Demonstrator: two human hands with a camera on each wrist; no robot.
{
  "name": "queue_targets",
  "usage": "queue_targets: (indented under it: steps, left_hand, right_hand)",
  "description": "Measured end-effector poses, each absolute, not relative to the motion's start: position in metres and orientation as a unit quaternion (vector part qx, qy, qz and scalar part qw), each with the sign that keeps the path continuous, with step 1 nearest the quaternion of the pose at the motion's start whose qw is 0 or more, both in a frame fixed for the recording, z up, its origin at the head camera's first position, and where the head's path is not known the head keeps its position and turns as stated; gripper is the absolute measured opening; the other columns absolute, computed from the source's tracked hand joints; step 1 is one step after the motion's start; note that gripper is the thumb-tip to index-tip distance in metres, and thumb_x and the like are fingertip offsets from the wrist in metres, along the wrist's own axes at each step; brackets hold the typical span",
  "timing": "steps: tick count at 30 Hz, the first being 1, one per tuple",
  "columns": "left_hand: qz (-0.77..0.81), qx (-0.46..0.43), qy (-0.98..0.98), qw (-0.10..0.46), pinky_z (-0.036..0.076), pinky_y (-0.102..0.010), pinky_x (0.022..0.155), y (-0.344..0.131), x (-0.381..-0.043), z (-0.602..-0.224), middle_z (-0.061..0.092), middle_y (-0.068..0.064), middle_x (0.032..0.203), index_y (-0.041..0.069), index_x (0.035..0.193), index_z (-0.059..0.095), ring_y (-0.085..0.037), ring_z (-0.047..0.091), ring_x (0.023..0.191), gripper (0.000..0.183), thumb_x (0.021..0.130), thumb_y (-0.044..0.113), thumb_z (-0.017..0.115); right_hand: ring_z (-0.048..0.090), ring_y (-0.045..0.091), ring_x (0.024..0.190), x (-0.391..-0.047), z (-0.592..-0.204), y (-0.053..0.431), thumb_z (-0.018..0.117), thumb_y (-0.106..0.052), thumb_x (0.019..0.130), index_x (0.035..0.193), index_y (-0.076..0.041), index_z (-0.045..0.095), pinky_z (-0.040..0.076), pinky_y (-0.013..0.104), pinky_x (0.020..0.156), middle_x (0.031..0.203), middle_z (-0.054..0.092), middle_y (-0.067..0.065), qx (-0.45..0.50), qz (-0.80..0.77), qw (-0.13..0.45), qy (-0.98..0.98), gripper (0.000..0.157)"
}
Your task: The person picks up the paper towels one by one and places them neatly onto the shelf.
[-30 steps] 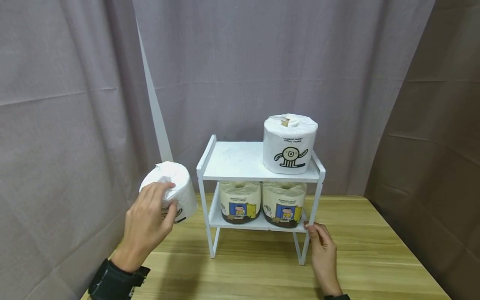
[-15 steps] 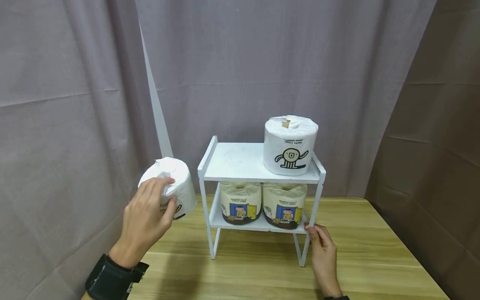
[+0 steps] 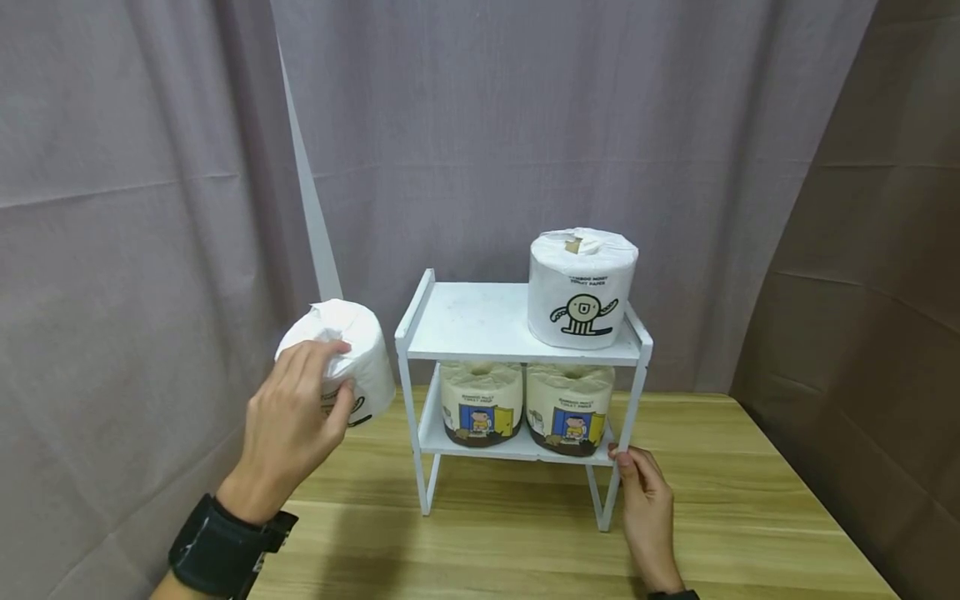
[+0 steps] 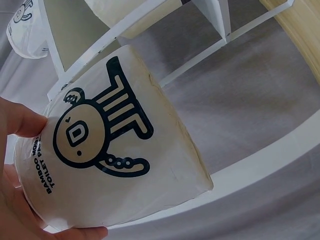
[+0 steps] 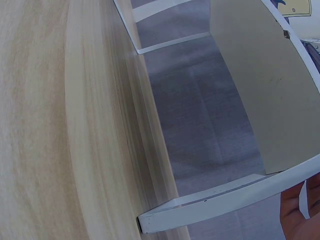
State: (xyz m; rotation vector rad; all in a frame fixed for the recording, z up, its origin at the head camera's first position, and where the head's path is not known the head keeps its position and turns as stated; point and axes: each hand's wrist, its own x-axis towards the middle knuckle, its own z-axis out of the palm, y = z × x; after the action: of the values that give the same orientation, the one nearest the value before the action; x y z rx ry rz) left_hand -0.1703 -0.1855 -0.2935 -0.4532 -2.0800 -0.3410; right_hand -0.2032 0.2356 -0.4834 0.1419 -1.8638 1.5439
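Note:
My left hand [image 3: 296, 417] grips a white toilet paper roll [image 3: 367, 371] by its top, in the air left of the shelf. In the left wrist view the held roll [image 4: 135, 150] shows a printed cartoon figure, with thumb and fingers around its end. A white two-tier shelf [image 3: 465, 321] stands on the table. My right hand [image 3: 647, 508] pinches its front right leg near the lower tier; in the right wrist view only part of that hand [image 5: 300, 210] shows. Another white toilet paper roll [image 3: 581, 292] stands upright at the right of the top tier.
On the lower tier, two beige toilet paper rolls stand side by side, a left one [image 3: 482, 404] and a right one [image 3: 570, 408]. The wooden table [image 3: 750, 500] extends around the shelf. Grey curtains [image 3: 480, 125] hang behind and at the left; a brownish one [image 3: 862, 275] hangs at right.
My left hand has lifted the white roll slightly upward, still left of the shelf. The right hand stays at the shelf leg, and the shelf has not moved.

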Motion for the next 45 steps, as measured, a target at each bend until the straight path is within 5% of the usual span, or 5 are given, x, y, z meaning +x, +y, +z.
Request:
queue_targets:
  steps: [45]
  left_hand:
    - [-0.116, -0.180, -0.828, 0.518, 0.052, -0.048, 0.069, -0.184, -0.172, -0.246, 0.060, -0.007, 0.113, 0.011, 0.120, 0.061, -0.027, 0.054, 0.112, 0.037, 0.085, 0.022, 0.059]
  right_hand:
    - [0.059, 0.008, 0.104, -0.205, -0.485, 0.236, 0.050, -0.008, 0.099, 0.105, -0.002, 0.069, 0.043, 0.016, 0.087, 0.111, 0.064, 0.010, 0.036, 0.591, 0.345, -0.728, 0.021]
